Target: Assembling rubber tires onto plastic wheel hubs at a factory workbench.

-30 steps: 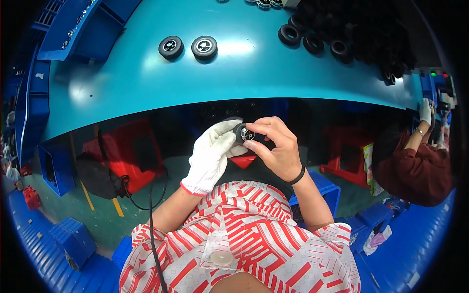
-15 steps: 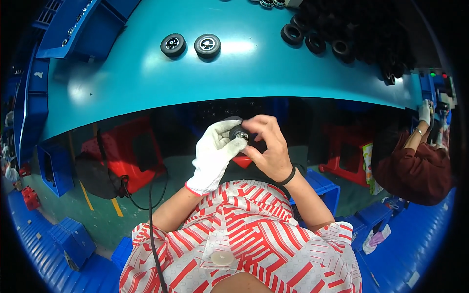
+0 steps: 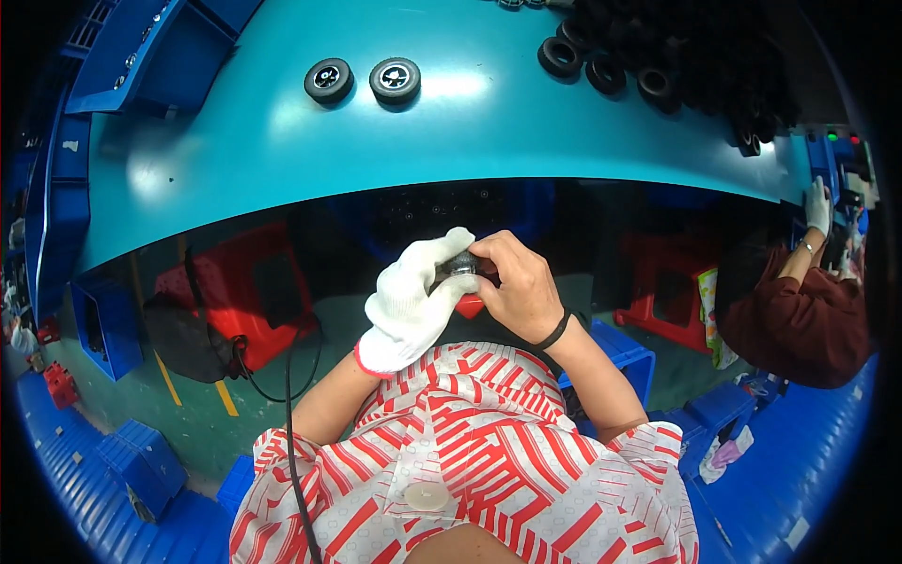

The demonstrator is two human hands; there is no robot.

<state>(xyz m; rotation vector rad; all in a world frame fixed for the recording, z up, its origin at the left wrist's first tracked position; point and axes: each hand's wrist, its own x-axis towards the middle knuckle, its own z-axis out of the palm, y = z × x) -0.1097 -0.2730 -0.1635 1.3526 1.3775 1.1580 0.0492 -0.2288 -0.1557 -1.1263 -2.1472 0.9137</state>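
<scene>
My left hand [image 3: 413, 291], in a white glove with a red cuff edge, grips a small toy wheel [image 3: 462, 264] with a black tire and a shiny silver rim. From the other side, my bare right hand [image 3: 520, 287] pinches the same wheel between thumb and fingers. A dark wristband circles my right wrist. Both hands are held in front of my body, below the table's near edge, and they cover much of the wheel. Two finished-looking wheels, a left one [image 3: 329, 81] and a right one [image 3: 395, 82], lie side by side on the teal table [image 3: 376, 141].
A large heap of black tires [image 3: 695, 56] covers the table's far right. Blue bins with small shiny parts [image 3: 169, 66] stand at the left. Red stools [image 3: 249, 282] are under the table's edge. At the right, a co-worker in a dark red top [image 3: 799, 320] works with gloved hands.
My right fingers have closed in on the wheel, and the wheel has turned so its silver face shows less. The view has shifted slightly.
</scene>
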